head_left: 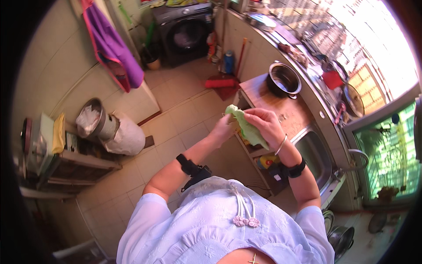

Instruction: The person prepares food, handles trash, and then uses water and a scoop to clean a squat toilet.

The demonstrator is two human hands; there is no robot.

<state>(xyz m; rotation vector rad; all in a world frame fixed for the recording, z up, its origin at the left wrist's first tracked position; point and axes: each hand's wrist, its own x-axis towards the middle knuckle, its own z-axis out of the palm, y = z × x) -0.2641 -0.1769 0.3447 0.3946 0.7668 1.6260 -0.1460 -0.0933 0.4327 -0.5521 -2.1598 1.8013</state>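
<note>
Kitchen, seen from above. Both hands raised in front of the chest, working a pale green leaf (246,127), likely cabbage or lettuce. Left hand (224,128) pinches the leaf's upper left edge, fingers closed on it. Right hand (266,125) curls over the right side, fingers folded around the leaf and gripping it. The leaf hangs in the air between them, above the floor (184,119) and just off the near edge of the wooden table (288,110), not resting on anything. Black bands on both wrists, a thin bangle on the right. On the table's far end stands a steel pot (284,79), open and well apart from the hands. A steel sink (314,154) lies just right of the right forearm. Further off: a washing machine (187,31) at the far wall, a purple apron (112,44) hanging on the left wall, a red dustpan (221,83) on the floor. Risks, as a judgement: the leaf looks thin and limp, so pulling the hands apart could tear it unevenly; since it is held over bare floor rather than table or sink, a slipped pinch or a torn-off piece would likely land on the tiles.
</note>
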